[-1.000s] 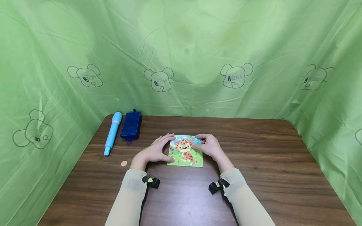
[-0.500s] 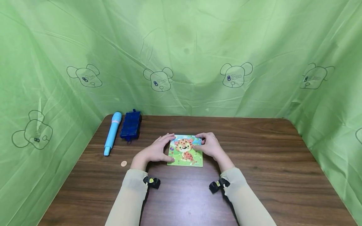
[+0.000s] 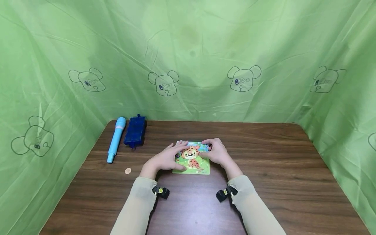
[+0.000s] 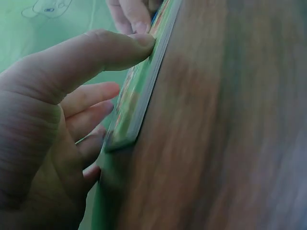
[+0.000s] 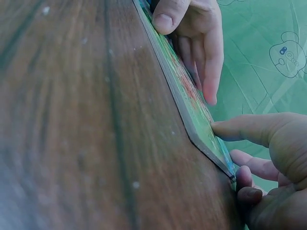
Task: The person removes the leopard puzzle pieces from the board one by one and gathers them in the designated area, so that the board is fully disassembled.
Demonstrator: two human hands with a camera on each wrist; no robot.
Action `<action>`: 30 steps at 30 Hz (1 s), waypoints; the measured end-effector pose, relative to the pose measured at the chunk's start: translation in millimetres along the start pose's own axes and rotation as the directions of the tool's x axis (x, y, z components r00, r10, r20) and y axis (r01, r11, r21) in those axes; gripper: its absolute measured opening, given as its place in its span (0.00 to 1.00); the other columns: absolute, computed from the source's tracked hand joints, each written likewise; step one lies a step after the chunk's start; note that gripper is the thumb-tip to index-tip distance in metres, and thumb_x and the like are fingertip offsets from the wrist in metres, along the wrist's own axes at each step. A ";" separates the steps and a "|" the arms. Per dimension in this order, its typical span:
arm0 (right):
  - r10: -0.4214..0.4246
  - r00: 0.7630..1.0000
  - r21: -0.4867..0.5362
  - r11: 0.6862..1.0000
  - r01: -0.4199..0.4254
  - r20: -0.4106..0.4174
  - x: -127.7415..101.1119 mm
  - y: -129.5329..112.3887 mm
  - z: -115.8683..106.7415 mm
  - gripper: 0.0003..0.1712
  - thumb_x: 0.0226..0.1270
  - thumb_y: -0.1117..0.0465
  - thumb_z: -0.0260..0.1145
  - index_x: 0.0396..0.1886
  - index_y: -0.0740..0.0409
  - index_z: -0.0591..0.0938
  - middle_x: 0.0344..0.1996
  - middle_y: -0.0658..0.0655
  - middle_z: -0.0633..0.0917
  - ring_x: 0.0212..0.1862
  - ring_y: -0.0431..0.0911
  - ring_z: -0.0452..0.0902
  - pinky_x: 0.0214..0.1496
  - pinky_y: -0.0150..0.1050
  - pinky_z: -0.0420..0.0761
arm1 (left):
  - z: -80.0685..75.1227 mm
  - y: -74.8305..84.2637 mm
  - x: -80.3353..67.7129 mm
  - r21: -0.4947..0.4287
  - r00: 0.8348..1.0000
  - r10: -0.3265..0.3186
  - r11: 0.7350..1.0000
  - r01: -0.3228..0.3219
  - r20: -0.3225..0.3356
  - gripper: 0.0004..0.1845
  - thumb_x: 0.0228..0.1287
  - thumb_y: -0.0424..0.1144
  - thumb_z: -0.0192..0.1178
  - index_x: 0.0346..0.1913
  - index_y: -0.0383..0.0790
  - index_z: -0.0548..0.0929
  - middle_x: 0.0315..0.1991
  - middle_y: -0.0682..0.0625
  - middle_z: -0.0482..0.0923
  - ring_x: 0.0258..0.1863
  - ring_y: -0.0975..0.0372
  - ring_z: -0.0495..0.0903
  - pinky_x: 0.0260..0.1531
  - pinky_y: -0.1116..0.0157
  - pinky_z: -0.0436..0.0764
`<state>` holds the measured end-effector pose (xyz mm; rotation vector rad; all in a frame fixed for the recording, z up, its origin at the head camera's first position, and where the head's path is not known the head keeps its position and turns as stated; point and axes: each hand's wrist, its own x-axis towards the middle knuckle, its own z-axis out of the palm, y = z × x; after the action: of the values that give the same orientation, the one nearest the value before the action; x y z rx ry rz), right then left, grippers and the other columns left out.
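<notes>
Brown table [image 3: 279,163] carries 4 things: picture board [image 3: 194,162], microphone [image 3: 116,141], case [image 3: 135,131], disc [image 3: 127,171].

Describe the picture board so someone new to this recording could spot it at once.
Start at the brown table and find the left hand and right hand near its middle. The flat, squarish picture board lies between them, touched by both. Unlike the blue microphone-shaped object and dark blue case off to the left, it shows an orange spotted cub on green.

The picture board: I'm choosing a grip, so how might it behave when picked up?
The picture board is probably stiff, since it shows no bend. It is likely light, looking thin for its width. Its flat, four-sided shape seems unlikely to roll.
</notes>
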<state>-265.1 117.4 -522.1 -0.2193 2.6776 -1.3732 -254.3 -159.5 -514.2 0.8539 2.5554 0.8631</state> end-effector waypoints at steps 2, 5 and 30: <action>-0.005 1.000 -0.007 1.000 0.005 0.005 -0.7 -1.4 -0.3 0.30 0.57 0.61 0.86 0.61 0.57 0.89 0.52 0.61 0.77 0.47 0.50 0.74 0.49 0.43 0.74 | 1.8 0.0 0.6 -0.006 1.000 -0.019 1.000 0.019 0.013 0.54 0.62 0.55 0.79 0.87 0.51 0.64 0.90 0.50 0.49 0.89 0.50 0.43 0.86 0.42 0.41; -0.014 1.000 -0.016 1.000 0.015 0.008 -1.2 -3.1 -0.5 0.31 0.57 0.61 0.87 0.61 0.57 0.89 0.53 0.61 0.77 0.47 0.50 0.75 0.50 0.44 0.74 | 3.4 -0.8 1.0 -0.014 0.999 -0.045 0.999 0.045 0.030 0.54 0.63 0.57 0.79 0.88 0.55 0.63 0.90 0.54 0.47 0.89 0.51 0.41 0.86 0.45 0.41; -0.066 0.998 0.044 0.997 0.066 0.013 -1.0 2.9 -0.9 0.33 0.55 0.63 0.87 0.60 0.56 0.84 0.49 0.58 0.83 0.46 0.50 0.77 0.51 0.43 0.76 | 3.8 -4.0 2.3 0.006 0.999 -0.006 1.000 0.006 0.032 0.53 0.65 0.60 0.77 0.88 0.52 0.63 0.89 0.54 0.50 0.89 0.53 0.45 0.86 0.47 0.38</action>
<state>-264.4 120.0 -523.9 -0.3146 2.6486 -1.4409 -256.1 -158.9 -519.9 0.8542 2.5326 0.8339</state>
